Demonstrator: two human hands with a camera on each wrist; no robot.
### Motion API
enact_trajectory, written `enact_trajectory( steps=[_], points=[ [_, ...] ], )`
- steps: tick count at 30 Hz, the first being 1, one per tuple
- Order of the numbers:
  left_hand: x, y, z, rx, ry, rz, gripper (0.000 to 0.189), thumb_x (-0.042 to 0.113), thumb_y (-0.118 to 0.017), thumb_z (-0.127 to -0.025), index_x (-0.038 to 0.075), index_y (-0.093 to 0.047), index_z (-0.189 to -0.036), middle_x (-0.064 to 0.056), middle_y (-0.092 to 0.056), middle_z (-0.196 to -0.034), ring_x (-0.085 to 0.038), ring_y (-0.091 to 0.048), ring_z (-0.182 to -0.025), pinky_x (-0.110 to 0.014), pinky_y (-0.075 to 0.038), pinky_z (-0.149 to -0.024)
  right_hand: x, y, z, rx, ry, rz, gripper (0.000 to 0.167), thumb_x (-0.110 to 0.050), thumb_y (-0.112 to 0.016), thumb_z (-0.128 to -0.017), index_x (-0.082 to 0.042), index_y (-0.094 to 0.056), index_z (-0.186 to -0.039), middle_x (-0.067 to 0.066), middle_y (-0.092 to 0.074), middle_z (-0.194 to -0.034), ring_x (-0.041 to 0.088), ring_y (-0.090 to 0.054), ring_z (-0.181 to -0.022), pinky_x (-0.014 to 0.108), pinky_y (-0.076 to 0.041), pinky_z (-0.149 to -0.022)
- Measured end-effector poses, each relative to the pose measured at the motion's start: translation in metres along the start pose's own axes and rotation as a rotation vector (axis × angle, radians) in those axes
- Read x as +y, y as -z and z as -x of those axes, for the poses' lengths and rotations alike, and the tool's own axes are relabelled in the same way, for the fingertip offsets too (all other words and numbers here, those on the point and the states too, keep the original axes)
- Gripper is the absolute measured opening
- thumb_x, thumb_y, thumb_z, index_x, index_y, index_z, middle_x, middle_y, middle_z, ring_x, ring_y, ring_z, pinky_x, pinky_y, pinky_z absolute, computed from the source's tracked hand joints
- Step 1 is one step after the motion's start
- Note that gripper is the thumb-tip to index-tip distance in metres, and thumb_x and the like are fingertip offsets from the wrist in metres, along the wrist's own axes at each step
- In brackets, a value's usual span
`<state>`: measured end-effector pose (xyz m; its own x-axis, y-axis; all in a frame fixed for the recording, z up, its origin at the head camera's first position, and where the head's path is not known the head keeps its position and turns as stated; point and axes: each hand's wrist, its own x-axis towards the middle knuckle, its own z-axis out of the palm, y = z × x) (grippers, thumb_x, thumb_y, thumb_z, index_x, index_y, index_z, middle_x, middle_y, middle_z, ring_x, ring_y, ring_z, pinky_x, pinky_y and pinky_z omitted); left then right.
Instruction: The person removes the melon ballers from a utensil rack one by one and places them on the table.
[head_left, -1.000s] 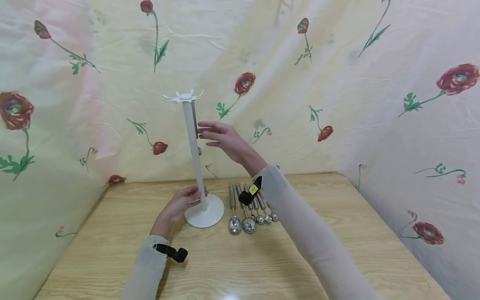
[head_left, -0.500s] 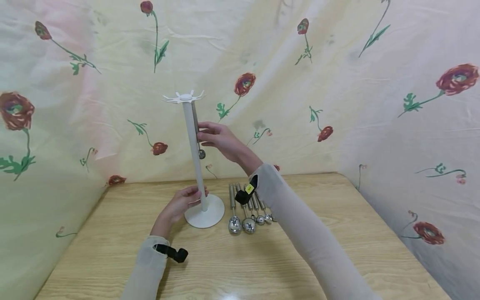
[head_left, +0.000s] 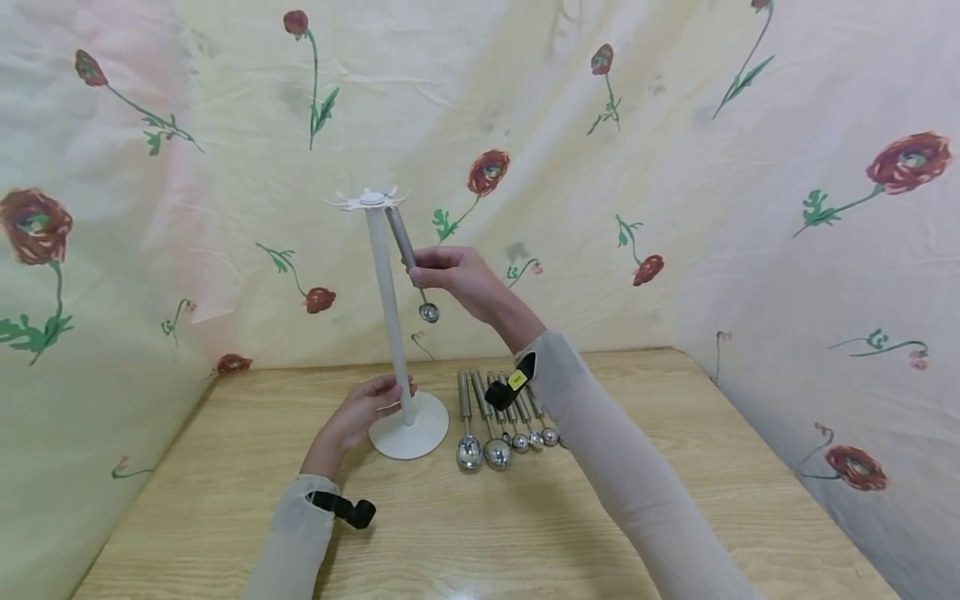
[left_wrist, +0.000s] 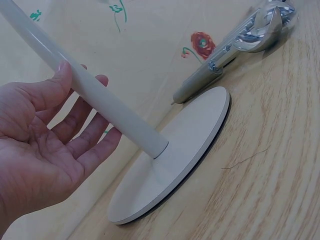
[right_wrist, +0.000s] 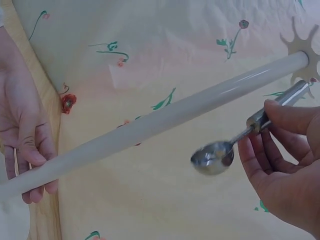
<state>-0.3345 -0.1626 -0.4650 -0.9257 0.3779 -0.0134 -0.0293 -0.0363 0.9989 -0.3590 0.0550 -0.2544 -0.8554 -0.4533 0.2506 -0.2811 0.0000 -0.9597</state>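
A white utensil stand (head_left: 389, 317) rises from a round base, with a ring of thin hooks at its top. My left hand (head_left: 366, 406) holds the pole low down, thumb on one side and fingers on the other in the left wrist view. Up near the hooks, my right hand (head_left: 472, 283) pinches the handle of a steel melon baller (right_wrist: 214, 159). The baller slants, bowl lower right, its handle's top end right at a hook in the head view. In the right wrist view the handle end overlaps the hook ring (right_wrist: 301, 50).
Several steel scoops (head_left: 469, 452) of different sizes lie in a row on the wooden table (head_left: 420, 533), right of the stand's base. The right forearm overlaps part of that row. A flower-printed cloth (head_left: 570, 192) hangs behind and at both sides.
My right hand has closed on the melon baller's handle and drawn its lower end away from the pole, to the right, so it now slants. My left hand stays on the pole.
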Motion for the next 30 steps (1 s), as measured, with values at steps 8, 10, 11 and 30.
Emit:
enact_trajectory(
  steps=[8,10,11,30],
  points=[
    [-0.002,0.000,0.001,-0.015,-0.005,-0.013,0.045,0.018,-0.053,-0.108,-0.004,-0.047,-0.147,-0.017,-0.061,-0.142,-0.018,-0.060,-0.129,-0.046,-0.044,-0.119,0.000,0.011,0.008,0.042,-0.026,-0.022,0.035,-0.004,-0.064,-0.099,0.011,-0.060,-0.130,0.003,-0.068,-0.104,0.015,-0.064,-0.098,0.029,-0.053,-0.096],
    [-0.002,0.000,0.001,-0.018,-0.005,-0.018,0.045,0.018,-0.052,-0.108,-0.004,-0.047,-0.147,-0.019,-0.059,-0.144,-0.020,-0.059,-0.132,-0.048,-0.043,-0.119,0.000,0.012,0.011,0.043,-0.030,-0.020,0.033,-0.004,-0.065,-0.099,0.010,-0.062,-0.128,0.003,-0.068,-0.103,0.015,-0.064,-0.098,0.030,-0.053,-0.097],
    [-0.002,0.000,0.001,-0.018,-0.004,-0.022,0.045,0.019,-0.052,-0.108,-0.004,-0.047,-0.147,-0.019,-0.059,-0.144,-0.021,-0.059,-0.132,-0.048,-0.043,-0.120,0.000,0.013,0.012,0.044,-0.032,-0.020,0.032,-0.004,-0.065,-0.098,0.009,-0.063,-0.127,0.003,-0.068,-0.102,0.015,-0.064,-0.098,0.031,-0.053,-0.098],
    [0.001,-0.001,0.000,-0.001,0.014,-0.004,0.044,0.014,-0.051,-0.108,-0.006,-0.046,-0.147,-0.018,-0.060,-0.141,-0.017,-0.060,-0.129,-0.043,-0.044,-0.119,-0.010,0.018,0.026,0.095,-0.075,-0.038,0.032,-0.006,-0.070,-0.096,0.004,-0.068,-0.126,0.000,-0.072,-0.098,0.016,-0.067,-0.098,0.043,-0.048,-0.114]
  ],
)
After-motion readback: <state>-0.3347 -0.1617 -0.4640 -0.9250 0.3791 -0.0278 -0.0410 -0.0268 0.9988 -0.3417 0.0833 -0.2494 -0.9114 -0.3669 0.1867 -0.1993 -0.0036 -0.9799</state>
